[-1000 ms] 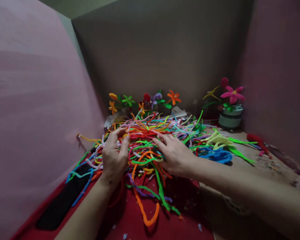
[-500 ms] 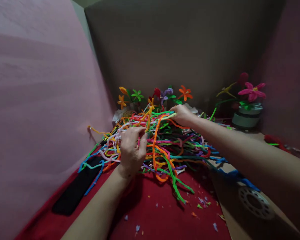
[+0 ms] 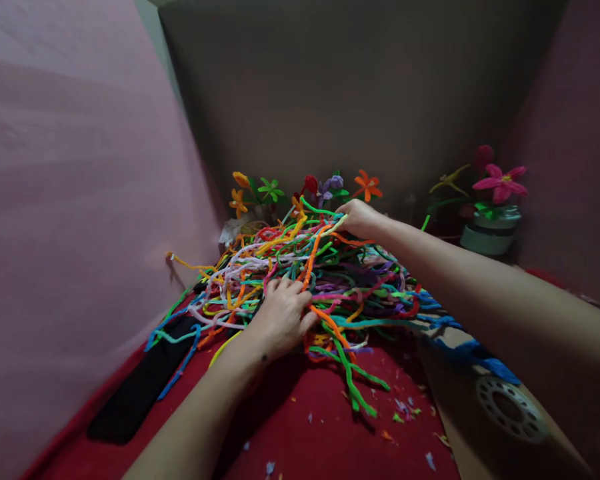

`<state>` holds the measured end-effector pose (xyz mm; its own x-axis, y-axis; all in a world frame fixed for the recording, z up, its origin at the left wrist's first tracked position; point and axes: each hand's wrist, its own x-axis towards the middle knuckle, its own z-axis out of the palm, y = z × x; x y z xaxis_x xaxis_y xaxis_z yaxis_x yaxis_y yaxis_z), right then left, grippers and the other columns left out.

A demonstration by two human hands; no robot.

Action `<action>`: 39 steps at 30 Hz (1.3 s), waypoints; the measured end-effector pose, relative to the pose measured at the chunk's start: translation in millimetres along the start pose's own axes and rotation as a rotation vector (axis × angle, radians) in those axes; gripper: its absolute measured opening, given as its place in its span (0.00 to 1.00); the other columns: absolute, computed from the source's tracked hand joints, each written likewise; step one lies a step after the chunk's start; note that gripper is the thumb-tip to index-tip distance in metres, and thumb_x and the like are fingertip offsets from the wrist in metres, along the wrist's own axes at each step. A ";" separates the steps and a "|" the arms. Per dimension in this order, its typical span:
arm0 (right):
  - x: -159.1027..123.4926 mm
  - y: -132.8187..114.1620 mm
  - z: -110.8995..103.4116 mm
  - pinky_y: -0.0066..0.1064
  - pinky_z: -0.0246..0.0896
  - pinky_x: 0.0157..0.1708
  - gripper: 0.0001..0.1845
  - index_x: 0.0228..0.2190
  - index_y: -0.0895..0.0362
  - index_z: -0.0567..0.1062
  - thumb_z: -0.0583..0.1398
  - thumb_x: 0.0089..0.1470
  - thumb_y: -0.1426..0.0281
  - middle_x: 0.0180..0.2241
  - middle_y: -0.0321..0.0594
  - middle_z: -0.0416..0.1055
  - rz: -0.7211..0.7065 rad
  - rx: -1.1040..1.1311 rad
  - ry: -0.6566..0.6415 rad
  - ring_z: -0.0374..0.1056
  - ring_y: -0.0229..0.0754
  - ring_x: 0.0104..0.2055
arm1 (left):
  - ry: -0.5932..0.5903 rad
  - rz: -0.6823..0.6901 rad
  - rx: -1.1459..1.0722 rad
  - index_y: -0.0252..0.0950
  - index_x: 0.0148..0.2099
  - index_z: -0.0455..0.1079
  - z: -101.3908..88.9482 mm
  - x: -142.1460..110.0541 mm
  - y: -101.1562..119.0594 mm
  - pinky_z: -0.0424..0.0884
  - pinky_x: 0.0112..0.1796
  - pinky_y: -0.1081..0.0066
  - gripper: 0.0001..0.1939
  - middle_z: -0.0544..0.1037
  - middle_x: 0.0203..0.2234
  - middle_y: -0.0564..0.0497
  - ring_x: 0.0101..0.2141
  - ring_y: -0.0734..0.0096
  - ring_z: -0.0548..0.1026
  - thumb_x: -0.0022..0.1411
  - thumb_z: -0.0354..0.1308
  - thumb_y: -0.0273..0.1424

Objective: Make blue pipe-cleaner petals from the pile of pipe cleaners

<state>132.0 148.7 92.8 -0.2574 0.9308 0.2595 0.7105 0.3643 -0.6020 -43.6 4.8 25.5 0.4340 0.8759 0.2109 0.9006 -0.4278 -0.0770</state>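
A big tangle of fuzzy pipe cleaners (image 3: 360, 273) in many colours covers the far part of the red cloth. Low at its front, my left hand (image 3: 283, 317) has its fingers curled round an orange pipe cleaner (image 3: 314, 260), the fingertips partly hidden among the strands. At the back of the tangle, my right hand (image 3: 359, 219) pinches a few pipe cleaners, green and pale yellow ones among them. Green pipe cleaners (image 3: 350, 380) hang forward from the heap onto the cloth.
Pipe-cleaner flowers (image 3: 367, 185) stand along the back. A pink flower (image 3: 500, 183) rises by a pale jar (image 3: 490, 230) at right. A black strip (image 3: 130, 400) lies left; a white perforated ring (image 3: 510, 408) lies right. Fuzzy scraps dot the red cloth (image 3: 340, 447).
My left hand has let go of a yellow-orange pipe cleaner, which now lies on the heap, and has moved down and right to the orange one. The right hand stays nearly in place.
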 end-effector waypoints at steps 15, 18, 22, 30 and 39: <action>-10.8 18.3 -0.9 0.23 0.48 0.19 0.07 0.22 0.61 0.74 0.63 0.38 0.69 0.16 0.31 0.61 0.013 0.121 -0.139 0.52 0.30 0.19 | -0.077 0.048 -0.137 0.36 0.33 0.63 -14.7 -4.0 -1.4 0.61 0.33 0.69 0.05 0.68 0.32 0.49 0.33 0.67 0.64 0.50 0.52 0.25; -13.9 20.0 -6.1 0.23 0.51 0.20 0.08 0.25 0.60 0.75 0.63 0.37 0.70 0.19 0.32 0.65 0.002 0.147 -0.210 0.56 0.31 0.21 | 0.047 -0.090 -0.253 0.36 0.28 0.61 -13.8 0.2 -4.7 0.60 0.30 0.71 0.04 0.66 0.27 0.51 0.30 0.70 0.64 0.47 0.50 0.23; -20.5 21.2 -11.4 0.24 0.50 0.20 0.11 0.29 0.59 0.76 0.63 0.38 0.70 0.19 0.32 0.64 -0.037 0.181 -0.259 0.55 0.32 0.20 | 0.146 -0.241 -0.430 0.36 0.27 0.62 -14.9 2.0 -7.6 0.60 0.27 0.74 0.04 0.65 0.22 0.55 0.26 0.74 0.63 0.46 0.49 0.24; -27.2 17.8 -15.4 0.26 0.48 0.20 0.16 0.36 0.58 0.76 0.62 0.40 0.69 0.18 0.32 0.63 -0.065 0.116 -0.272 0.53 0.32 0.19 | 0.143 -0.258 -0.447 0.35 0.31 0.66 -13.4 3.0 -10.9 0.64 0.31 0.72 0.05 0.70 0.26 0.53 0.29 0.72 0.68 0.49 0.50 0.26; -29.1 4.3 -30.7 0.28 0.59 0.32 0.18 0.41 0.59 0.75 0.57 0.45 0.73 0.33 0.42 0.74 -0.138 0.292 -0.347 0.66 0.40 0.32 | -0.040 0.038 0.177 0.33 0.38 0.65 -1.2 -7.4 16.4 0.61 0.42 0.57 0.08 0.70 0.35 0.43 0.36 0.61 0.69 0.58 0.47 0.29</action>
<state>162.7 122.3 105.9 -0.5753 0.8099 0.1145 0.4531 0.4322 -0.7797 -32.0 -9.0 23.8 0.4656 0.8694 0.1655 0.8717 -0.4183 -0.2551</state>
